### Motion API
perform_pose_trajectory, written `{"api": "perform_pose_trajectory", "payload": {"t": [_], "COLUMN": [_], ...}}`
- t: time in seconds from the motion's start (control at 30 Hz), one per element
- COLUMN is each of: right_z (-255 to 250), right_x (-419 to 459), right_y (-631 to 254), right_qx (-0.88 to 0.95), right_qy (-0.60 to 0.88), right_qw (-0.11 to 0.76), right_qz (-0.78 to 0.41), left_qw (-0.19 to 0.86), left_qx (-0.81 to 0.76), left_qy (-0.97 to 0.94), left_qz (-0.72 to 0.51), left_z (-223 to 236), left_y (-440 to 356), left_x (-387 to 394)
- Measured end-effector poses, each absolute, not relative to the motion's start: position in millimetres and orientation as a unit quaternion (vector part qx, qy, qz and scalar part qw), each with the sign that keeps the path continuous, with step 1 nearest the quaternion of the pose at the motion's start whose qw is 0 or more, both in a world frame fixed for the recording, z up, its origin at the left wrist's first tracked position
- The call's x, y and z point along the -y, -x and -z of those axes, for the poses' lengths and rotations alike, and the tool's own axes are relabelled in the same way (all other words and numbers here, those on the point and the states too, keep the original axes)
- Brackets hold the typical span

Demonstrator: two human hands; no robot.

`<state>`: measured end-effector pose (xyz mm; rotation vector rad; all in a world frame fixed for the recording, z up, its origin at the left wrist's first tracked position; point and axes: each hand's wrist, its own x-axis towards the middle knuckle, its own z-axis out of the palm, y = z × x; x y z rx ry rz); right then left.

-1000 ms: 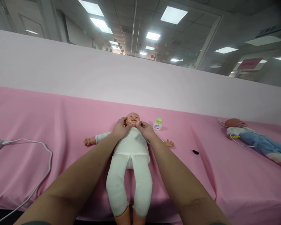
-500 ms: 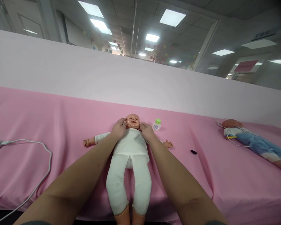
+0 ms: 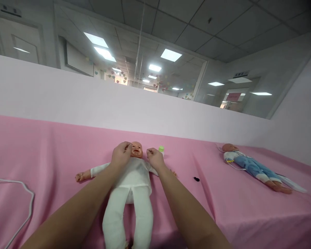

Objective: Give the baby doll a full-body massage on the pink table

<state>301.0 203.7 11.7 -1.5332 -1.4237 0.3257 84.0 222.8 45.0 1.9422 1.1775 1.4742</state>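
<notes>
A baby doll (image 3: 131, 174) in a white top and white trousers lies on its back before me, arms spread and face up. Beside its head, on the left, my left hand (image 3: 121, 154) is raised with the fingers curled in loosely; it overlaps the edge of the head, and I cannot tell whether it touches. My right hand (image 3: 156, 159) hovers to the right of the head, apart from it, fingertips drawn together. No object shows in either hand. Just behind my right hand stands a small bottle (image 3: 161, 150) with a green cap, partly hidden.
A pink cloth (image 3: 67, 152) covers the long surface. On the right lies a second doll (image 3: 251, 166) in blue overalls with thin tubing. A small black object (image 3: 196, 179) rests between the dolls. At left runs a white cable (image 3: 31, 204). A low white wall (image 3: 93, 103) with glass above stands behind.
Both hands have come away from the doll's cheeks and lifted, fingers now curled. The view has turned up and to the right, so everything sits lower and further left.
</notes>
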Motion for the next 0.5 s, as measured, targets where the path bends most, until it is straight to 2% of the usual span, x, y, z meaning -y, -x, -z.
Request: {"api": "perform_pose_trajectory", "payload": {"t": [0.13, 0.33, 0.5], "right_z": [-9, -5, -7], "right_x": [-187, -194, -218], "right_y": [-332, -361, -368], "right_qx": [0.565, 0.544, 0.579], "right_qy": [0.664, 0.697, 0.689], "right_qw": [0.484, 0.465, 0.436], "right_qz": [-0.079, -0.042, -0.010], "left_qw": [0.253, 0.216, 0.288], "left_qx": [-0.354, -0.327, -0.364], "left_qy": [-0.751, -0.848, -0.820], "left_qz": [-0.497, -0.357, -0.335], "left_z": [-50, -56, -66], "left_y": [-113, -147, -185], "left_x": [-206, -201, -217]}}
